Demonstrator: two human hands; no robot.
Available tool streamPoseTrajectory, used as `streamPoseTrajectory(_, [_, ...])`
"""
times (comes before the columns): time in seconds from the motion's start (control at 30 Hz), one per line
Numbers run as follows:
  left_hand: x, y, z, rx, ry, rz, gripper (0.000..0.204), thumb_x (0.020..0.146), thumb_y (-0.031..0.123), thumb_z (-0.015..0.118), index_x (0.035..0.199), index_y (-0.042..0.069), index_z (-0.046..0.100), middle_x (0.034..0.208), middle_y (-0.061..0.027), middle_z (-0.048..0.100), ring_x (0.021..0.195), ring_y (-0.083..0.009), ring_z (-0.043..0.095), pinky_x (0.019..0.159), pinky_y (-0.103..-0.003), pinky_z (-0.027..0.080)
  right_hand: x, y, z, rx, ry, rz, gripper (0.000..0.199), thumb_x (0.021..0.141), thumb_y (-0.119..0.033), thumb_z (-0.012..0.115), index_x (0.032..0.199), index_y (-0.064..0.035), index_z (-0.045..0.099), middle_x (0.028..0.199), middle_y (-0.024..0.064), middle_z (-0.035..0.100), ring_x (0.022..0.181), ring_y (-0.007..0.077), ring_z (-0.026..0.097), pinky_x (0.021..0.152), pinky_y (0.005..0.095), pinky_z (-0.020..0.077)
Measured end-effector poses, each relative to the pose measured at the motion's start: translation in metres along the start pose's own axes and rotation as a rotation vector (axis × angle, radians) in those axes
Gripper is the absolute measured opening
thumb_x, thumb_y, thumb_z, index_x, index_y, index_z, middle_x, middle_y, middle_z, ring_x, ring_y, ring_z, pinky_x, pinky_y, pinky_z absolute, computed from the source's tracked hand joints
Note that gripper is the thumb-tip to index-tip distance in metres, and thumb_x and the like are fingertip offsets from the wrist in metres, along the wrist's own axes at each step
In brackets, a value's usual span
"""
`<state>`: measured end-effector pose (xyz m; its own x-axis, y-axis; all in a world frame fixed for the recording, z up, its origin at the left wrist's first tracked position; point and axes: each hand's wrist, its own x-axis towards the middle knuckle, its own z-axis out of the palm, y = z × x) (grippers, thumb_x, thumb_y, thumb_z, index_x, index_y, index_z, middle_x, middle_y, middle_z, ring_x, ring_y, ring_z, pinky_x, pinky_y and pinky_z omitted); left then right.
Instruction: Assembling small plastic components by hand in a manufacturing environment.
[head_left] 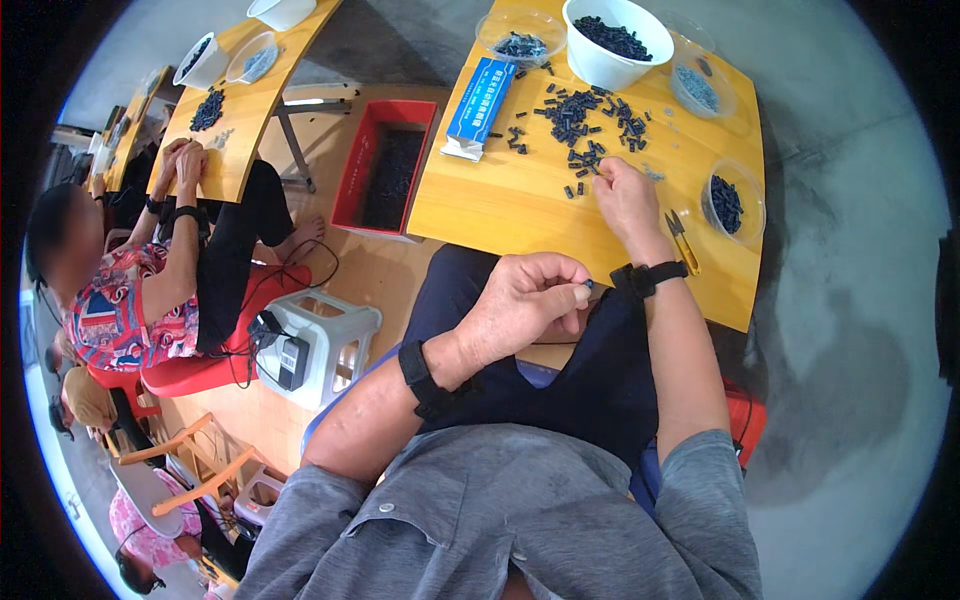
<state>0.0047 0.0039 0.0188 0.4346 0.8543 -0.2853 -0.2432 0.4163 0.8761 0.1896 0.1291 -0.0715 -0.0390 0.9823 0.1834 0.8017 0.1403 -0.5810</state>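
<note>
My left hand (535, 305) is closed in a pinch above my lap. Between its thumb and forefinger a small dark plastic piece (588, 284) shows at the tips. On the wooden table (480, 210), my right hand (630, 205) is at the near edge of a loose pile of small black cylindrical pieces (570, 118). Its fingers are curled together, and what they hold, if anything, is hidden. Yellow-handled thread snips (682, 243) lie just right of my right wrist. A few tiny pale clear pieces (654, 174) lie by that hand.
A white bowl of black pieces (618, 78) stands at the back. Clear tubs hold grey-blue bits (697, 90) and black pieces (727, 203). A blue-and-white box (480, 105) lies at the left. A red crate (345, 185) sits on the floor; another person (135, 300) works at a neighbouring table.
</note>
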Motion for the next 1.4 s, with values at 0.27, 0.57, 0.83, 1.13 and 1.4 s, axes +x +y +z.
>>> streamPoseTrajectory(0.27, [0.003,-0.004,-0.002,0.019,0.015,-0.004,0.006,0.088,0.004,0.058,0.091,0.000,0.062,0.078,-0.0026,0.062,0.064,-0.0085,0.060,0.059,-0.022,0.050,0.001,-0.002,0.003,-0.079,0.008,0.028,0.012,0.080,-0.016,0.059,0.086,-0.0073,0.065,0.079,0.0163,0.064,0.075,0.0337,0.062,0.066,0.0425,0.0492])
streamPoseTrajectory(0.57, [0.002,0.001,-0.007,-0.051,0.093,0.065,0.010,0.092,0.007,0.055,0.098,0.000,0.059,0.082,-0.0043,0.063,0.066,-0.0106,0.060,0.062,-0.023,0.049,-0.025,-0.010,-0.036,0.835,-0.084,0.335,0.005,0.084,-0.002,0.061,0.087,0.0016,0.062,0.074,0.0054,0.062,0.061,0.0110,0.061,0.052,0.0242,0.0516])
streamPoseTrajectory(0.83, [-0.004,0.009,-0.004,-0.057,0.109,0.092,0.010,0.092,0.008,0.054,0.098,0.001,0.059,0.083,-0.0042,0.063,0.067,-0.0101,0.060,0.061,-0.022,0.049,-0.056,-0.060,-0.079,1.180,-0.073,0.260,0.007,0.085,0.000,0.058,0.091,0.0026,0.062,0.078,0.0069,0.063,0.063,0.0121,0.062,0.059,0.0253,0.0536])
streamPoseTrajectory(1.13, [-0.011,0.010,0.000,-0.060,0.097,0.178,0.011,0.091,0.008,0.055,0.098,0.000,0.060,0.082,-0.0038,0.063,0.066,-0.0088,0.058,0.060,-0.022,0.048,-0.086,-0.110,-0.106,0.902,-0.157,-0.030,0.010,0.086,0.004,0.057,0.093,0.0030,0.062,0.082,0.0060,0.064,0.069,0.0110,0.063,0.062,0.0232,0.0526])
streamPoseTrajectory(1.4, [-0.014,0.014,-0.002,-0.025,0.077,0.202,0.011,0.091,0.008,0.055,0.098,0.001,0.061,0.076,-0.0028,0.062,0.065,-0.0079,0.058,0.061,-0.021,0.047,-0.088,-0.114,-0.108,0.826,-0.160,-0.144,0.011,0.083,0.008,0.057,0.092,0.0049,0.062,0.086,0.0086,0.062,0.070,0.0121,0.063,0.062,0.0227,0.0518])
